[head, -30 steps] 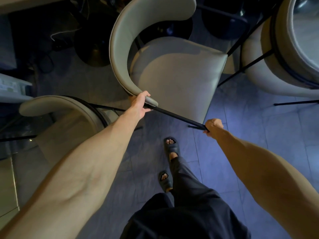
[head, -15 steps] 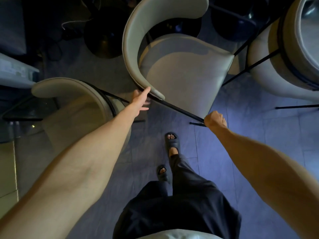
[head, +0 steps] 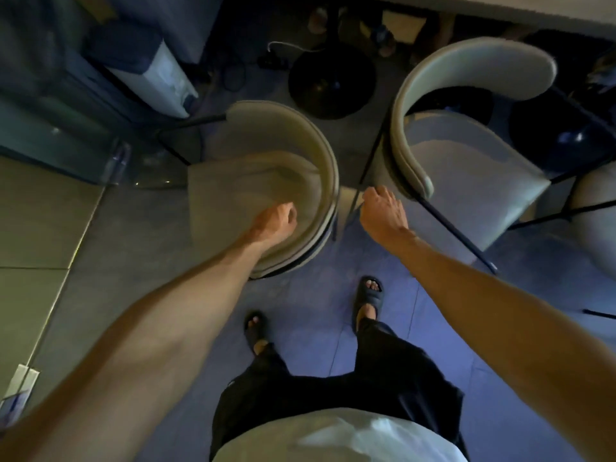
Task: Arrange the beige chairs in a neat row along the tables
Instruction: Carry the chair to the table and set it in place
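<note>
Two beige chairs with curved backs and thin black legs stand side by side on the tiled floor, backs turned to each other. My left hand (head: 277, 219) hovers over the seat of the left chair (head: 233, 195), just inside its curved back, fingers loosely curled and holding nothing. In the gap between the chairs, my right hand (head: 382, 212) hangs with loosely curled fingers beside the back of the right chair (head: 466, 168), gripping nothing. Part of a third beige chair (head: 596, 215) shows at the right edge.
A pale table edge (head: 500, 8) runs along the top right, with a black round pedestal base (head: 330, 90) below it and cables beside it. A white appliance (head: 156, 78) and a glass surface (head: 83, 151) stand at the left. My sandalled feet are on the floor behind the chairs.
Both hands have let go of the chair I was holding, now on the right. I turned left; my left hand moved over the left chair and my right hand into the gap.
</note>
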